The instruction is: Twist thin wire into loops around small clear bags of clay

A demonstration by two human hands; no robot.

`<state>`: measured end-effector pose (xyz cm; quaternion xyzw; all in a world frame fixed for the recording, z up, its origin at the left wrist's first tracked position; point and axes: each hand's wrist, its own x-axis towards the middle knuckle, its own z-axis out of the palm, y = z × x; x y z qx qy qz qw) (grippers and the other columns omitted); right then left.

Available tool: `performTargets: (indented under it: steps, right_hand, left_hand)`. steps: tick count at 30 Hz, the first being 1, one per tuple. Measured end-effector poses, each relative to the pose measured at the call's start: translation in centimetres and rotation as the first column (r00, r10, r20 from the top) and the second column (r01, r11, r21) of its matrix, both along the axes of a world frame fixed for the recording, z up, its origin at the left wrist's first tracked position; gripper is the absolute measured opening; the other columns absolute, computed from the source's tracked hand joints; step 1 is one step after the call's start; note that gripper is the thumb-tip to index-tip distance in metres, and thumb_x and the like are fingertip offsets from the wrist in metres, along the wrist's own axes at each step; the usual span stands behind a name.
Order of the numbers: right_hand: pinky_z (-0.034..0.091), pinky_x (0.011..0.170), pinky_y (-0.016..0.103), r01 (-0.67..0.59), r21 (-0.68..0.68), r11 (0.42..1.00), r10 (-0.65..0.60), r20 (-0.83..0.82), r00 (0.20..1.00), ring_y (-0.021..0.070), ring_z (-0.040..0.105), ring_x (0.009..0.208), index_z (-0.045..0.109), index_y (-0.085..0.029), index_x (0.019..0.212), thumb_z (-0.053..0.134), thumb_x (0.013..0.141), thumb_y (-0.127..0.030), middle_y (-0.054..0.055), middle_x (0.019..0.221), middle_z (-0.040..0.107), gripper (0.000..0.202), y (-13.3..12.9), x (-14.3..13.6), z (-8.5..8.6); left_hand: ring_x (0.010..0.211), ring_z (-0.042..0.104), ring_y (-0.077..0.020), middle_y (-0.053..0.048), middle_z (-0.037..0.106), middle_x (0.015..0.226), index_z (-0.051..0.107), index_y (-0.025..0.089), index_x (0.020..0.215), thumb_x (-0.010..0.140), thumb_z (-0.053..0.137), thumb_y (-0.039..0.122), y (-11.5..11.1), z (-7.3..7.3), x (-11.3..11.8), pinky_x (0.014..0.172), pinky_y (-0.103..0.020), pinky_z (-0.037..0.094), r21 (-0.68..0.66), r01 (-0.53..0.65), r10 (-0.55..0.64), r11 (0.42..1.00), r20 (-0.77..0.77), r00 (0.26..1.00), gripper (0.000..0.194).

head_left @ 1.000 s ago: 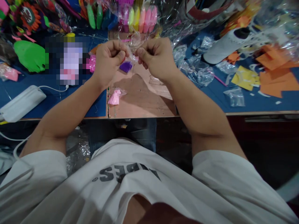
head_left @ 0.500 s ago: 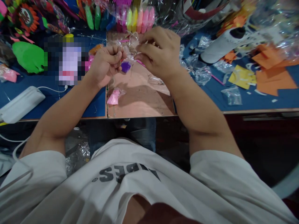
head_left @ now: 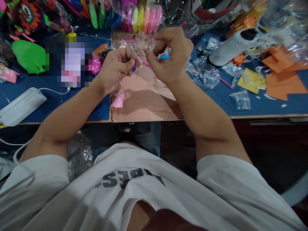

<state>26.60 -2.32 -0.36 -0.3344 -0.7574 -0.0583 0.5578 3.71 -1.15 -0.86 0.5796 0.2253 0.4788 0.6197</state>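
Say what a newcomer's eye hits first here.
The left hand and right hand, near each other at upper center above the brown board. Then bright color: the green piece at far left, the packs at top center, the orange sheets at far right.

This looks like a craft workspace: the worktop (head_left: 146, 113) is crowded with bright-coloured packets (head_left: 140, 20), cut orange sheets (head_left: 286, 86), clear plastic wrappers (head_left: 241, 99) and a flower-shaped decoration (head_left: 36, 18).

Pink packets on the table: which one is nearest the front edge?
The light-pink packet on the wooden strip, below the left hand in the picture; the other pink packets lie farther back.
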Motion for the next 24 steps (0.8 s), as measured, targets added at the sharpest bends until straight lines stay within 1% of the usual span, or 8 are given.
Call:
performTargets:
  steps: [4,8,12,15,17,19,21,24]
  right_hand:
    - [0.055,0.087,0.038,0.082,0.060,0.995,-0.083,0.008,0.997,0.0173,0.072,0.077,0.074,-0.033,0.137,0.059,0.126,-0.052,-0.007,0.084,0.066,0.026,-0.5,-0.1,0.5]
    - [0.057,0.089,0.040,0.141,0.016,0.990,-0.142,0.099,0.985,0.0202,0.076,0.085,0.072,-0.032,0.144,0.055,0.125,-0.047,-0.002,0.095,0.071,0.029,-0.5,0.0,0.8]
    - [0.057,0.082,0.040,0.023,0.016,1.000,-0.025,0.141,0.990,0.0200,0.073,0.080,0.072,-0.031,0.138,0.058,0.115,-0.035,0.000,0.105,0.076,0.027,-0.4,0.2,1.0]
    - [0.057,0.076,0.041,-0.104,-0.143,0.984,0.110,0.032,0.993,0.0203,0.066,0.076,0.071,-0.034,0.133,0.066,0.110,-0.057,0.000,0.106,0.074,0.032,-0.2,0.3,1.3]
    - [0.057,0.076,0.045,-0.214,-0.279,0.936,0.196,-0.091,0.976,0.0247,0.065,0.080,0.074,-0.037,0.117,0.070,0.102,-0.086,0.003,0.103,0.074,0.052,0.4,0.4,1.3]
    - [0.054,0.073,0.048,-0.339,-0.405,0.849,0.253,-0.251,0.934,0.0276,0.061,0.077,0.075,-0.038,0.096,0.069,0.088,-0.108,0.005,0.092,0.073,0.071,1.6,0.3,0.9]
    - [0.043,0.063,0.046,-0.441,-0.491,0.751,0.240,-0.420,0.875,0.0270,0.053,0.069,0.073,-0.037,0.083,0.074,0.074,-0.115,0.005,0.079,0.068,0.079,2.8,0.1,0.3]
    - [0.034,0.063,0.043,-0.538,-0.535,0.651,0.240,-0.527,0.815,0.0230,0.042,0.065,0.068,-0.036,0.073,0.090,0.065,-0.109,0.003,0.073,0.059,0.077,3.8,-0.1,-0.3]
  left_hand:
    - [0.072,0.061,-0.0224,-0.003,0.077,0.084,0.084,0.035,0.083,0.082,0.105,0.057,-0.9,0.0,0.7,0.067,-0.040,0.045,0.026,-0.032,0.031,0.999,0.045,0.999,0.030]
    - [0.072,0.064,-0.0204,-0.004,0.077,0.086,0.085,0.031,0.084,0.082,0.107,0.050,-1.2,-0.1,0.9,0.066,-0.036,0.047,-0.004,-0.048,0.049,0.999,0.042,0.998,0.030]
    - [0.071,0.065,-0.0223,-0.003,0.074,0.083,0.081,0.034,0.082,0.080,0.108,0.056,-0.2,-0.4,0.5,0.063,-0.038,0.050,-0.011,-0.077,0.077,0.997,0.036,0.996,0.035]
    - [0.066,0.062,-0.0211,-0.003,0.076,0.087,0.082,0.035,0.082,0.078,0.107,0.055,0.9,-0.7,-0.2,0.063,-0.041,0.052,-0.032,-0.079,0.080,0.996,0.019,0.997,0.032]
    - [0.062,0.058,-0.0207,-0.004,0.077,0.090,0.083,0.037,0.081,0.076,0.105,0.054,1.3,-0.8,-0.6,0.063,-0.043,0.054,-0.045,-0.078,0.079,0.996,0.019,0.997,0.028]
    - [0.061,0.057,-0.0217,-0.004,0.078,0.090,0.083,0.040,0.079,0.074,0.105,0.056,1.6,-0.9,-0.8,0.063,-0.045,0.054,-0.045,-0.074,0.075,0.996,0.028,0.997,0.027]
    - [0.062,0.058,-0.0215,-0.004,0.078,0.089,0.084,0.040,0.080,0.075,0.105,0.058,1.6,-0.9,-0.8,0.063,-0.044,0.054,-0.038,-0.058,0.060,0.998,0.034,0.998,0.029]
    - [0.062,0.060,-0.0193,-0.003,0.079,0.089,0.086,0.037,0.082,0.077,0.107,0.060,1.6,-1.1,-0.6,0.063,-0.042,0.056,-0.038,-0.040,0.042,0.998,0.038,0.998,0.032]
